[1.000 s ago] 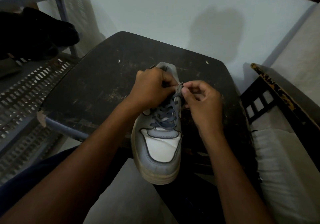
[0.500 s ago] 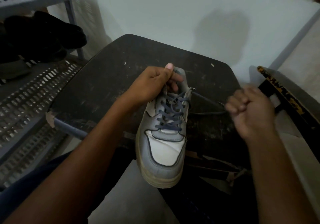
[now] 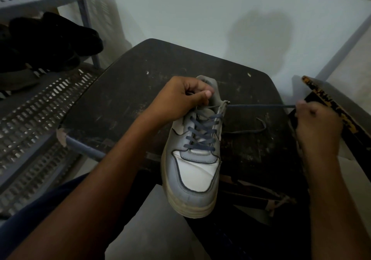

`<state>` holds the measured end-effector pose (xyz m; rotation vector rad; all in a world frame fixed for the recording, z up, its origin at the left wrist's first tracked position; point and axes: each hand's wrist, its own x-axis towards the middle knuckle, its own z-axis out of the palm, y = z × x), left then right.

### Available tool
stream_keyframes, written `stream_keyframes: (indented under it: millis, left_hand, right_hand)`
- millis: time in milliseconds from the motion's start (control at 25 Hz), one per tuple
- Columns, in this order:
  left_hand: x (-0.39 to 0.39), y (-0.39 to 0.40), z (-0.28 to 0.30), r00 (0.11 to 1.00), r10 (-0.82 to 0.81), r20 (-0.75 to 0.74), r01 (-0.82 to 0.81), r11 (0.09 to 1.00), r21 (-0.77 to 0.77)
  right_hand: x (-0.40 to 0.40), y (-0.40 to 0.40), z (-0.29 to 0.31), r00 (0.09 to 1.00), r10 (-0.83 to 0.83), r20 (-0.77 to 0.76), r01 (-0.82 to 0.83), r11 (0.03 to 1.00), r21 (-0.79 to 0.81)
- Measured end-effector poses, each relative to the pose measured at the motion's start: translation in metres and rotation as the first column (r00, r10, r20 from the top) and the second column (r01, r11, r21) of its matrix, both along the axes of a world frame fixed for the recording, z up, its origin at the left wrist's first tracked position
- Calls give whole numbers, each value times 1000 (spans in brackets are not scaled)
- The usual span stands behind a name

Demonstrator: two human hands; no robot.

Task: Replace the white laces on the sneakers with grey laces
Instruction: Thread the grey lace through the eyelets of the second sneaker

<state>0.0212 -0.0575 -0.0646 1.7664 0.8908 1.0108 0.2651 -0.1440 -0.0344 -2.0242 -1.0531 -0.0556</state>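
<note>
- The right hand is closed around the free end of the dark grey-blue flat lace, fingers curled over it, at the right edge of the scene beside a black-and-yellow worn board.
- A second ago this hand was pinching the lace right at the top eyelet; it has since swept out to the right, so the lace now runs taut in a straight line from the eyelet to the fist.
- That suggests the top right eyelet is threaded and the slack is being drawn through, so this shoe's lacing looks close to finished.
- The left hand grips the collar and tongue at the far end of the grey-and-white leather sneaker, thumb curled in, bracing it against the pull.
- The sneaker lies on the dark scuffed tabletop, toe pointing near, with grey laces crossed down its front; a loose lace end curls on the table just right of it.
- No white lace is visible.
- At far left, a grey perforated plastic shelf rack holds a bundle of black items, too dark to identify.
</note>
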Motion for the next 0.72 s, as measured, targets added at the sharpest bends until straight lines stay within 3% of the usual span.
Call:
stream_keyframes:
  millis: [80, 240, 320, 400, 560, 640, 720]
  left_hand:
    - [0, 1, 0, 1000, 1, 30, 0, 1000, -30]
    - [-2, 1, 1, 998, 1, 61, 4, 998, -68]
    - [-1, 0, 2, 998, 2, 65, 3, 998, -65]
    - [-1, -2, 4, 997, 15, 78, -11, 999, -48]
    - [-7, -6, 14, 986, 90, 142, -86, 996, -37]
    - [-9, -8, 20, 978, 138, 160, -137, 990, -17]
    - [-11, -11, 28, 978, 163, 128, -168, 985, 31]
  right_hand:
    - [-4, 4, -10, 999, -6, -45, 3, 998, -57]
    - [-22, 7, -18, 987, 146, -72, -158, 963, -218]
    - [-37, 8, -10, 919, 321, -228, -365, 912, -187]
    - [-58, 6, -5, 803, 486, -344, -568, 799, -198]
    - [-74, 4, -1, 818, 550, -166, -567, 726, -390]
    - [-71, 0, 7, 805, 536, -252, -593, 734, -331]
    - [-68, -4, 19, 728, 536, -426, -639, 756, -141]
